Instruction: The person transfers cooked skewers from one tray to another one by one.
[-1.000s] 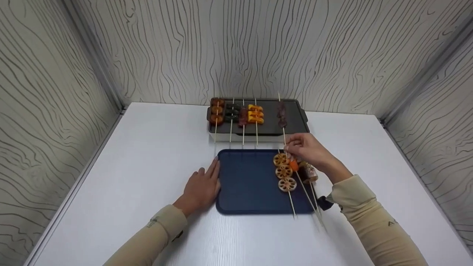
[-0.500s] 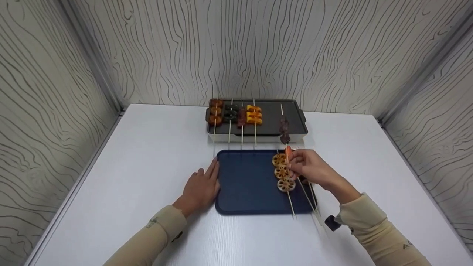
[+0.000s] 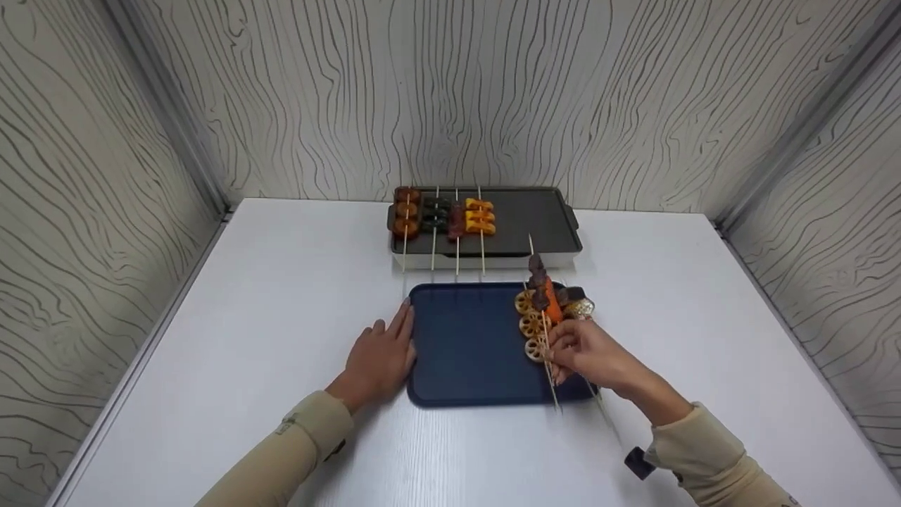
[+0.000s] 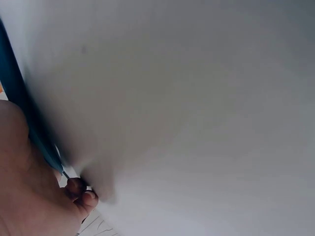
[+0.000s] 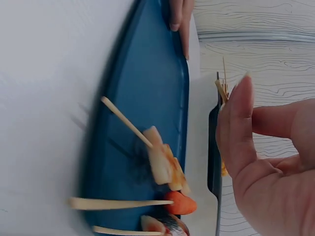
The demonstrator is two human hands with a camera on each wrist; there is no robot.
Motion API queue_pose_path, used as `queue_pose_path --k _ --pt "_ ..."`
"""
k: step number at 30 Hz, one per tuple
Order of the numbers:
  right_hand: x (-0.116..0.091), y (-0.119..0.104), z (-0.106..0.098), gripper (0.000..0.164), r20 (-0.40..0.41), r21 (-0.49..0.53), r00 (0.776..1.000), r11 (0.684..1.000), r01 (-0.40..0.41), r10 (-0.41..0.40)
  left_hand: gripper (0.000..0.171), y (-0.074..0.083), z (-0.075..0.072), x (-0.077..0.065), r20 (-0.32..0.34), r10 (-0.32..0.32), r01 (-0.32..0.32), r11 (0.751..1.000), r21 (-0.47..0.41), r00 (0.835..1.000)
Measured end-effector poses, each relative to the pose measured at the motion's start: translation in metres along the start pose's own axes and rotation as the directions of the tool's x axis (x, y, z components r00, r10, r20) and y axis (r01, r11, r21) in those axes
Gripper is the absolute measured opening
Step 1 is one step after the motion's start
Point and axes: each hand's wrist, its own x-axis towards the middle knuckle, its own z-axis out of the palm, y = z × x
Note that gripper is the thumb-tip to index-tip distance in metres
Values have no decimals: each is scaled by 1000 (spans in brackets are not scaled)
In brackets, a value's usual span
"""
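In the head view my right hand (image 3: 588, 352) pinches the stick of a dark meat skewer (image 3: 540, 301), its tip pointing toward the griddle. This skewer is over the tray's right side, partly covering a lotus root skewer (image 3: 529, 324) and one with an orange piece (image 3: 553, 303); whether it touches them I cannot tell. In the right wrist view, lotus root slices (image 5: 160, 164) and the orange piece (image 5: 180, 203) lie on the tray, below the hand (image 5: 266, 167). My left hand (image 3: 378, 360) rests with extended fingers against the left edge of the blue tray (image 3: 461, 352).
Behind the tray stands a dark griddle (image 3: 531, 215). Its left half bears skewers of brown round slices (image 3: 406, 211), dark green pieces (image 3: 436, 215), red meat (image 3: 456, 222) and yellow pieces (image 3: 480, 217). A patterned pale skewer (image 3: 581, 308) lies at the tray's right. Patterned walls enclose the white table (image 3: 303, 246).
My right hand has drawn the meat skewer off the griddle's right side, toward me and over the tray. The left hand stays at the tray's left edge.
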Motion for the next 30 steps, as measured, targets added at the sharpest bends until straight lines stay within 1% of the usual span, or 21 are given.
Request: queue_pose_path --k 6,11,13,17,21,27,30 --pt "-7 15 14 19 17 13 999 999 -47 46 57 -2 3 1 -26 11 -11 1000 -2 1000" --pt "-6 24 26 16 29 42 998 997 -61 60 58 -3 5 2 -35 12 -13 1000 -16 999" --pt "-4 26 29 16 24 36 998 997 -64 63 58 -3 5 2 -42 15 -16 1000 -20 999" --pt "-2 26 33 15 5 11 997 997 -73 73 58 -2 5 1 -49 17 -18 1000 -23 999" --pt "1 25 35 16 -9 7 997 997 -80 80 58 -2 4 0 -29 12 -12 1000 -17 1000" --pt "3 22 38 18 -27 -7 994 995 -104 104 57 -2 5 -1 -53 18 -18 1000 -17 998" --pt "5 21 39 17 -24 -15 994 994 -111 111 57 -3 7 1 -45 13 -14 1000 -11 999"
